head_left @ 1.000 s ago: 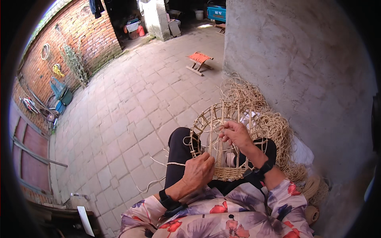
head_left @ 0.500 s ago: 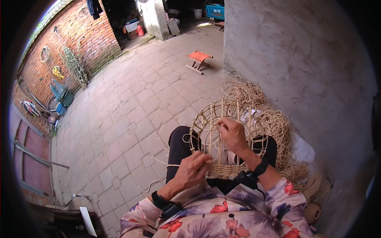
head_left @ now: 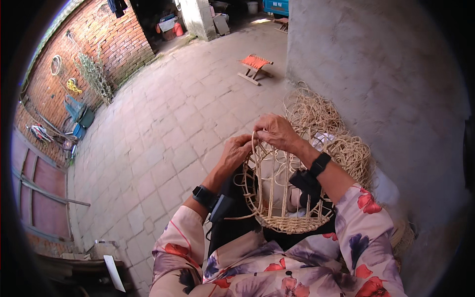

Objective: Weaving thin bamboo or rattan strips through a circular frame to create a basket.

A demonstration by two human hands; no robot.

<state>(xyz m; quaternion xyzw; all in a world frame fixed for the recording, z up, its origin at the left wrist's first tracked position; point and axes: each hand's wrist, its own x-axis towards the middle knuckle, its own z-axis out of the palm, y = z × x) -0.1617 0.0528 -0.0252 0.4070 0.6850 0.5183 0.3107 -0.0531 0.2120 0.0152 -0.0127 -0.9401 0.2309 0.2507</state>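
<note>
A round frame wound with tan cord (head_left: 292, 227) rests on my lap, with cords strung across it and a dense woven band at its near edge. At its far rim, my left hand (head_left: 235, 152) is closed with thumb and fingertips pinching a strand of cord (head_left: 254, 143). Just to the right, my right hand (head_left: 277, 132) is also closed, pinching the same cord where it loops up over the rim. Both hands nearly touch. The exact grip of the fingertips is partly hidden.
A large heap of loose tan cord (head_left: 346, 153) lies to my right by the grey wall (head_left: 376, 74). An orange-topped folding stool (head_left: 255, 62) stands ahead on the paving (head_left: 163, 143). Brick wall (head_left: 118, 44) and a reddish door (head_left: 44, 198) are at left.
Both hands have moved away from me to the far rim and come together on the cord. The frame has tilted up, and its woven band sits lower in view.
</note>
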